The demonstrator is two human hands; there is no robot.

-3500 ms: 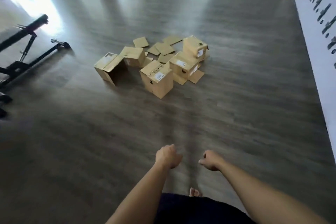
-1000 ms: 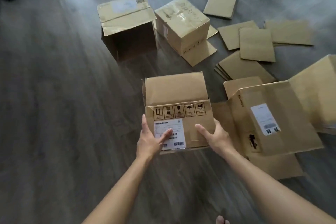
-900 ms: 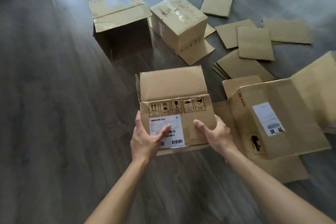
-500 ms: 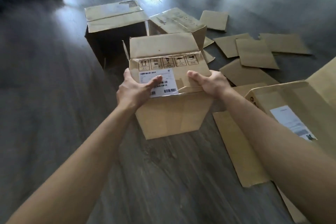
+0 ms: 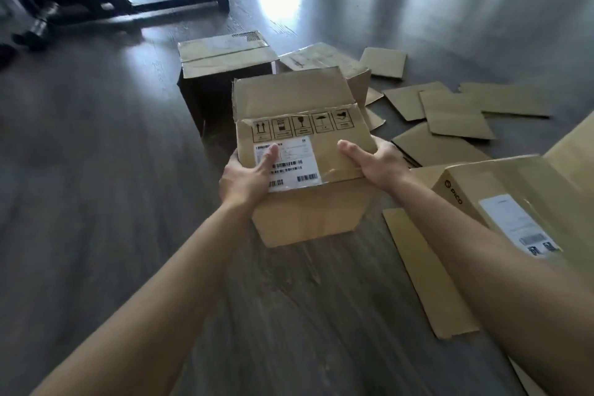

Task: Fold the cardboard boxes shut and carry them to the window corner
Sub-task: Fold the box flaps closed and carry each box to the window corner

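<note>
**Both hands gripping one labelled box, mid-floor**

Held box: centre of view, both hands on it, top flaps folded down, far flap edge slightly raised. White shipping label with barcodes on the near flap, a row of handling symbols just beyond it. Cannot tell whether the box bottom touches the floor or is just off it.

Left hand: grips the box's near-left corner, thumb laid flat across the label, other fingers wrapped round the left side and mostly hidden.

Right hand: grips the near-right edge, thumb on top of the flap, fingers curled round the right side, out of sight.

Open box: just behind and left of the held one, lying on its side, dark opening toward the camera. Another box behind, partly hidden.

Box with label: near right, beside the right forearm, a loose flap flat on the floor in front.

Flat cardboard pieces: scattered far right.

Black metal frame: far left. Bright glare on the floor at far centre.
</note>
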